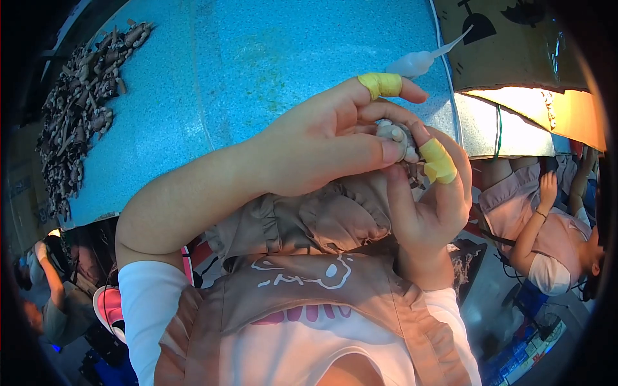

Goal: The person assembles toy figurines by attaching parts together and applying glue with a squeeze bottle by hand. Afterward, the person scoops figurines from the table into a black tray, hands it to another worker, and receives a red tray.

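A small grey-beige figurine (394,133), with a darker brown part beneath it, is held up between my two hands near the table's front edge. My left hand (341,132) is closed on it, thumb pressed against its front. The left index finger, wrapped in yellow tape, sticks out above. From the other side my right hand (434,199) pinches the same piece between thumb and a yellow-taped finger. Fingers cover much of the figurine, so its full shape is hidden. Just beyond my hands lies a translucent squeeze bottle (412,64) with a long thin nozzle.
A heap of similar small grey-brown pieces (80,109) covers the left end of the blue tabletop (219,71). Cardboard (515,51) stands at the far right. Another person (537,238) sits to the right, and someone else (55,289) is at the lower left.
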A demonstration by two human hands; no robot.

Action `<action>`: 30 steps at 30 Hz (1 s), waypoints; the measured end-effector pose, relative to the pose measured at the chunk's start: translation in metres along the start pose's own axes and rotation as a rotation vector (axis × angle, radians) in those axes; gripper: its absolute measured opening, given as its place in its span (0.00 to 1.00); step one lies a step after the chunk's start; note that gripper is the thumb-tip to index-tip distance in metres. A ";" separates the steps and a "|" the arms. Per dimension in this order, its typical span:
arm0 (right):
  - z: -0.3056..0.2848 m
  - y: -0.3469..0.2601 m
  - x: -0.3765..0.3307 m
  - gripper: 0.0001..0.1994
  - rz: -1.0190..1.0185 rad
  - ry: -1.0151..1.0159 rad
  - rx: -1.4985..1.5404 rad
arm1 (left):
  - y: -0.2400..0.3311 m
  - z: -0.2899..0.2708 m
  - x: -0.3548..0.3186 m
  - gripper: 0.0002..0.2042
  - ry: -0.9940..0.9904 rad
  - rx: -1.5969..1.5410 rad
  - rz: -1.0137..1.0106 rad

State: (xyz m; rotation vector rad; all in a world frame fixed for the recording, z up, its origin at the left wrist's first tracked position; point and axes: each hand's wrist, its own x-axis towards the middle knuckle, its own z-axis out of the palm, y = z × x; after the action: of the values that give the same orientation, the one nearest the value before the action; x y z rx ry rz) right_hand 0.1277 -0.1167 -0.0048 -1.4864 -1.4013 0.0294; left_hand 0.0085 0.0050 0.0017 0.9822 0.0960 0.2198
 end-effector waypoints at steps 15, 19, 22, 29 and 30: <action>0.005 -0.002 -0.003 0.23 -0.102 0.050 -0.100 | 0.000 0.003 -0.003 0.24 0.042 0.023 0.006; 0.004 -0.003 -0.002 0.23 -0.105 0.038 -0.121 | -0.001 0.003 -0.003 0.23 0.030 0.021 0.031; 0.005 -0.002 -0.002 0.23 -0.123 0.045 -0.116 | -0.002 0.003 -0.003 0.23 0.037 0.048 0.038; 0.003 -0.001 0.001 0.23 -0.084 0.035 -0.096 | -0.001 0.003 -0.002 0.24 0.055 0.002 0.022; 0.003 -0.001 0.001 0.23 -0.085 0.033 -0.094 | -0.001 0.003 -0.002 0.24 0.049 0.021 0.019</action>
State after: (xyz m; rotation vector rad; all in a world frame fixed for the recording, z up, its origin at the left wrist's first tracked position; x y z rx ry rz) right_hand 0.1255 -0.1146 -0.0045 -1.4952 -1.4551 -0.1150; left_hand 0.0073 0.0015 0.0023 0.9989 0.1340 0.2614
